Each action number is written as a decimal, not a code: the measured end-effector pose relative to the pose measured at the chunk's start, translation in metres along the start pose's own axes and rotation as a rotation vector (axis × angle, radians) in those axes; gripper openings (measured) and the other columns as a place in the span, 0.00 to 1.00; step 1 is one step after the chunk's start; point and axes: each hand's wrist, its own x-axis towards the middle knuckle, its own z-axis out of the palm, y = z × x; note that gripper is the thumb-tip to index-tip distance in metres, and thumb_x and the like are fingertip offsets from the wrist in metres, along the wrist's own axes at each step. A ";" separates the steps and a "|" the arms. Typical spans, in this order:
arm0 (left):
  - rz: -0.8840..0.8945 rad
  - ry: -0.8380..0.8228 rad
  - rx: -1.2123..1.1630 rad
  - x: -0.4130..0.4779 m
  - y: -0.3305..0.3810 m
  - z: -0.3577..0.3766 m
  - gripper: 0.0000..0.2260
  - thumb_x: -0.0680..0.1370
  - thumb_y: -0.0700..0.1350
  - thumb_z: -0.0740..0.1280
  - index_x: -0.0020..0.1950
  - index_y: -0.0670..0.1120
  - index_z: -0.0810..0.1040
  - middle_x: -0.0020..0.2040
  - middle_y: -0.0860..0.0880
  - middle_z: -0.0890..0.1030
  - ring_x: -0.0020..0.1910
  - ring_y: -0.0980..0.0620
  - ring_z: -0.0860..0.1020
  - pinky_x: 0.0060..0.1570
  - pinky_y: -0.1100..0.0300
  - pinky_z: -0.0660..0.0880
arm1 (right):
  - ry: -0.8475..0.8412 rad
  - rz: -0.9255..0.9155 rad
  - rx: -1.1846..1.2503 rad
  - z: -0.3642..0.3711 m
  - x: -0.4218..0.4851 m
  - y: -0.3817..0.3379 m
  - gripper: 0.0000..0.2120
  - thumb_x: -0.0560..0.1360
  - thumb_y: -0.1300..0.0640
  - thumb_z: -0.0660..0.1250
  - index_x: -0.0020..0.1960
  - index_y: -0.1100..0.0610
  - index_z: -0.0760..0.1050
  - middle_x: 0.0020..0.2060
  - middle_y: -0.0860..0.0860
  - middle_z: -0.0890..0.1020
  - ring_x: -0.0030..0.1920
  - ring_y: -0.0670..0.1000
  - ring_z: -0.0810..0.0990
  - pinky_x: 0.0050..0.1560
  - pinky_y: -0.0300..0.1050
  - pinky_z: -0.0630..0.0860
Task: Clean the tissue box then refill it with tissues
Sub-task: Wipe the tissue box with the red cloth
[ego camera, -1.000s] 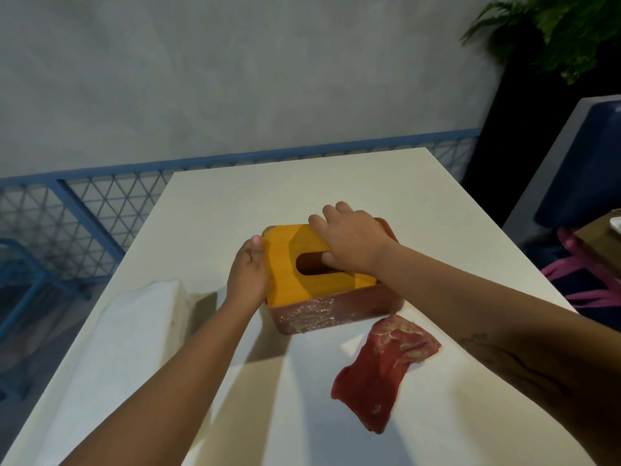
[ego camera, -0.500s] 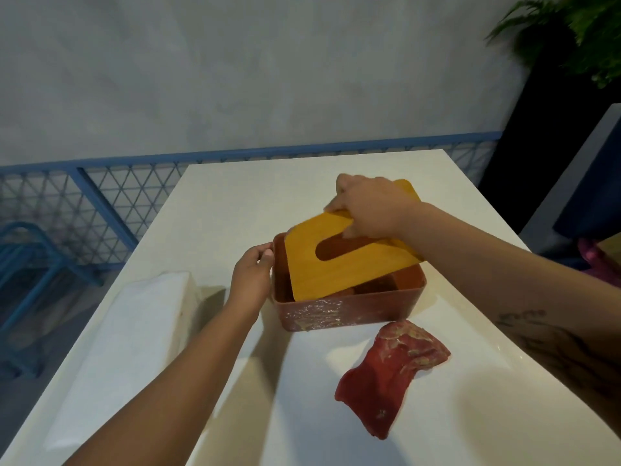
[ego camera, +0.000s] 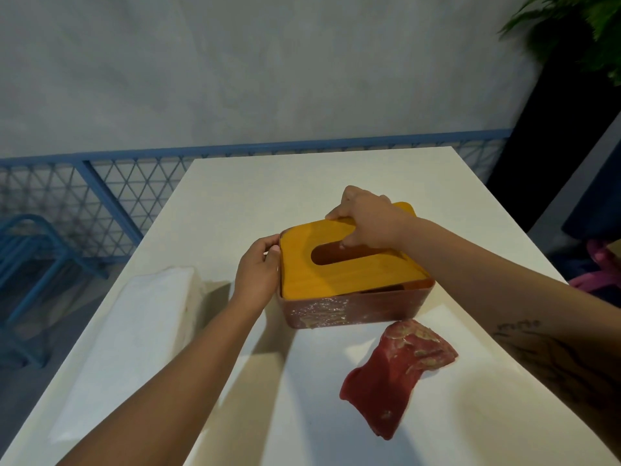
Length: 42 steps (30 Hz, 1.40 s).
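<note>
A dark red tissue box with pale smears on its front wall stands mid-table. Its yellow wooden lid, with an oval slot, lies tilted on the box, the far right edge raised. My right hand grips the lid's far edge, fingers reaching into the slot. My left hand holds the box's left end. A white pack of tissues lies at the left of the table. A crumpled red cloth with pale stains lies in front of the box.
The white table runs away from me, with its edges close on both sides. Behind it stands a blue mesh fence. A blue chair is at the left, a plant at the top right.
My right hand lifted the lid's far side off the box half a second ago and has now lowered it to a shallower tilt. My left hand stays at the box's left end.
</note>
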 end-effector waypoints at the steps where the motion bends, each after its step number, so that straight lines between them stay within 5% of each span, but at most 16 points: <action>1: 0.001 -0.006 -0.001 0.000 0.000 -0.001 0.14 0.82 0.42 0.55 0.64 0.44 0.74 0.63 0.46 0.76 0.53 0.56 0.71 0.52 0.61 0.67 | -0.004 0.004 0.012 0.001 0.001 0.000 0.26 0.73 0.49 0.70 0.69 0.48 0.69 0.59 0.52 0.69 0.60 0.54 0.69 0.61 0.51 0.66; 26: 0.101 0.018 0.034 0.000 -0.005 0.004 0.14 0.82 0.43 0.53 0.63 0.42 0.74 0.61 0.44 0.77 0.53 0.53 0.72 0.52 0.60 0.68 | 0.007 0.069 0.115 0.009 0.004 -0.001 0.29 0.69 0.47 0.73 0.68 0.50 0.71 0.60 0.54 0.70 0.64 0.56 0.66 0.65 0.57 0.67; 31: 0.092 -0.020 0.084 0.004 -0.004 0.001 0.16 0.80 0.50 0.58 0.61 0.41 0.74 0.59 0.45 0.77 0.54 0.50 0.74 0.49 0.58 0.69 | 0.021 0.103 0.082 0.013 0.005 -0.003 0.29 0.68 0.46 0.74 0.67 0.49 0.72 0.60 0.54 0.71 0.64 0.57 0.67 0.63 0.56 0.66; 38: -0.113 -0.199 0.163 0.010 0.019 0.001 0.39 0.57 0.63 0.75 0.60 0.46 0.67 0.56 0.48 0.74 0.54 0.48 0.75 0.53 0.48 0.76 | 0.053 0.123 0.082 0.015 0.004 -0.006 0.29 0.67 0.47 0.75 0.66 0.50 0.73 0.59 0.53 0.72 0.62 0.56 0.69 0.60 0.53 0.68; 42: -0.162 -0.124 0.351 0.016 0.023 0.014 0.40 0.61 0.57 0.77 0.64 0.43 0.62 0.61 0.44 0.69 0.59 0.43 0.72 0.56 0.45 0.75 | 0.064 0.139 0.092 0.015 0.002 -0.008 0.29 0.67 0.48 0.75 0.66 0.50 0.73 0.59 0.53 0.72 0.62 0.56 0.69 0.61 0.54 0.69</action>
